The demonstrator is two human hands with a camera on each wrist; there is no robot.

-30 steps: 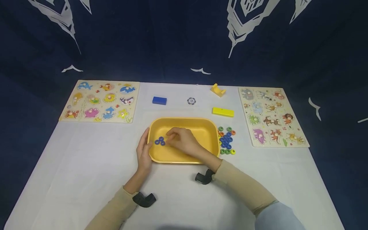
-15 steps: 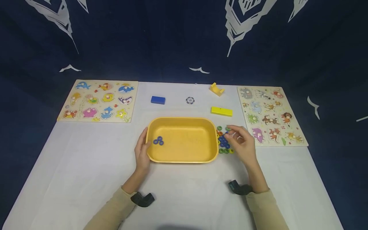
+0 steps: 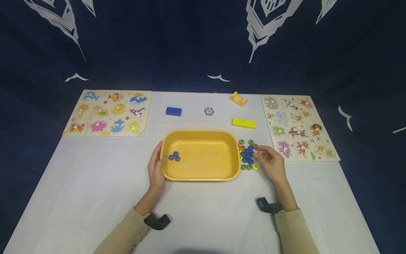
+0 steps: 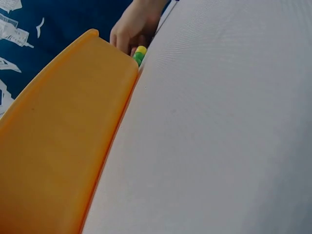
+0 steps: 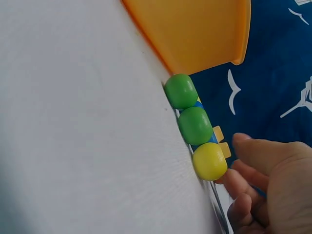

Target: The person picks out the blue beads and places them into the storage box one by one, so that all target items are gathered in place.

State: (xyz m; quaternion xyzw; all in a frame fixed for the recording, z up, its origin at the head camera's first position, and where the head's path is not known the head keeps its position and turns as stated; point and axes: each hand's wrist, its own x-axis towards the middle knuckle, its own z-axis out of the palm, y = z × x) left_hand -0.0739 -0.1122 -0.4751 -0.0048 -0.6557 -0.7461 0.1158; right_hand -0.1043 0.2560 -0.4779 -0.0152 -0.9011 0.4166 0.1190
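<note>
My left hand (image 3: 156, 171) holds the yellow tray (image 3: 203, 174) at its left end, thumb at the rim and fingers along the outer wall. Inside the tray, 3 blue beads (image 3: 176, 153) sit close together at the left. Just right of the tray is a cluster of blue beads (image 3: 250, 161), with green beads (image 3: 249, 167), orange ones and yellow ones around them. My right hand (image 3: 273, 165) reaches the cluster's right side, fingertips beside the blue beads. In the right wrist view its thumb and fingers stand apart, some fingertips hidden behind a yellow bead (image 5: 209, 162).
Behind the tray lie a blue block (image 3: 173, 111), a round chip (image 3: 209, 111), a yellow bar (image 3: 244, 123) and a yellow curved block (image 3: 238, 99). Animal puzzle boards lie at the left (image 3: 108, 113) and right (image 3: 299, 128). A dark patterned curtain (image 3: 165, 46) hangs behind the table.
My right hand has moved from above the tray's left part out to the beads at the right, then slightly lower beside the blue ones. My left hand stays on the tray.
</note>
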